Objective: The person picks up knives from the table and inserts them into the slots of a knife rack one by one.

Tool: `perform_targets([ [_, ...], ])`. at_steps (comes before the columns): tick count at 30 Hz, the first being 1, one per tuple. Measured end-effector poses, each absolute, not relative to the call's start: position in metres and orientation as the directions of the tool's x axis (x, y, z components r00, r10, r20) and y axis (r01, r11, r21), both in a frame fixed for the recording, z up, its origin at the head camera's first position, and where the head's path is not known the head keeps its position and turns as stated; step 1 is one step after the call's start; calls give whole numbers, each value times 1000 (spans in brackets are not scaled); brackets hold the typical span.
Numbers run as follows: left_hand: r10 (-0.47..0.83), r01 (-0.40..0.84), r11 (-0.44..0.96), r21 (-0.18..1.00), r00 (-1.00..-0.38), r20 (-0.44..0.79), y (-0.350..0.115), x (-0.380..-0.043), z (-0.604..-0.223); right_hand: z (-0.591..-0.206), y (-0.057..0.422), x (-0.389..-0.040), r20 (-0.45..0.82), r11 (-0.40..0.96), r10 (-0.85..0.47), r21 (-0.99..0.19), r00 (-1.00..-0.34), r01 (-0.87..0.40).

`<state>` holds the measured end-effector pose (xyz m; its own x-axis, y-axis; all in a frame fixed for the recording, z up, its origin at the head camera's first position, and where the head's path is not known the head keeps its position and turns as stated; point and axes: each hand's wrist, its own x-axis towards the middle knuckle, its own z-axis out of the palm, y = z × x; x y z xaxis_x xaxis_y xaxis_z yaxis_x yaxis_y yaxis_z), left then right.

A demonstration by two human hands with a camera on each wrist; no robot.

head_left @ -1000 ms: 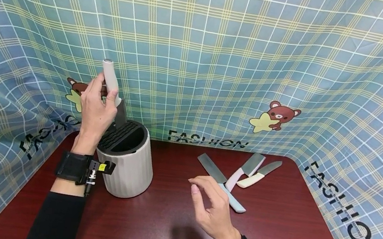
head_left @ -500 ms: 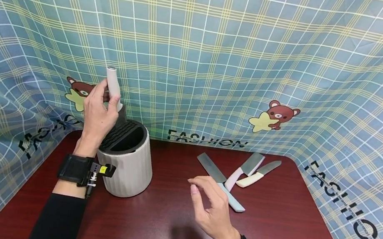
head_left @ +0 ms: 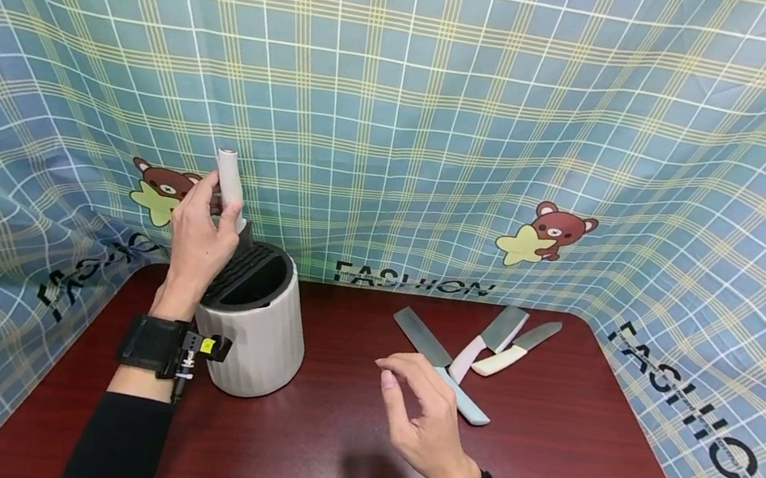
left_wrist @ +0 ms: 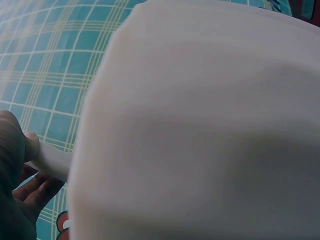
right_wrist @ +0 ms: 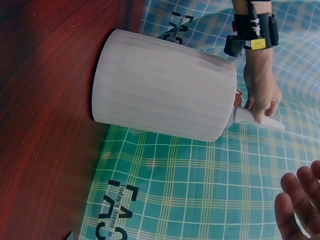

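Observation:
My left hand pinches the white handle of a knife between thumb and fingers, at the back left. Its dark blade points down into the slotted insert of a round, light-grey knife block, with the lower part hidden inside. In the right wrist view the handle sticks out past the block's rim. The block's wall fills most of the left wrist view. My right hand hovers over the table with fingers loosely bent, holding nothing, near a cleaver with a light-blue handle.
Right of the block, a cleaver with a pale-pink handle and a smaller knife with a cream handle lie close together on the dark-red table. Behind the table hangs a plaid cloth.
My left hand has moved down and slightly right with the knife, and less of the blade shows above the block. My right hand has stayed in place.

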<state>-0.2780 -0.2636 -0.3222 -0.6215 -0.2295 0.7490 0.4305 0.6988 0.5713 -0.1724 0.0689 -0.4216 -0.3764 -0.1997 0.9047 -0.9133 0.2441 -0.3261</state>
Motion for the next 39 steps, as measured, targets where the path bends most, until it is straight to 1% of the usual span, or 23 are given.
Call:
perform_targets([
  [6,-223,426,700,573,-632,742,-264,-280,-328,-422,69,-172,900,253,-198,-335,-387,-908],
  [15,-221,405,713,573,-646,731,-265,-281,-335,-421,69,-172,901,246,-198,-336,-386,-909],
  [24,-222,367,722,586,-679,700,-265,-281,-342,-422,70,-173,898,255,-195,-342,-394,-905],
  [39,-218,339,734,588,-702,678,-266,-280,-355,-423,72,-175,896,259,-190,-350,-402,-900],
])
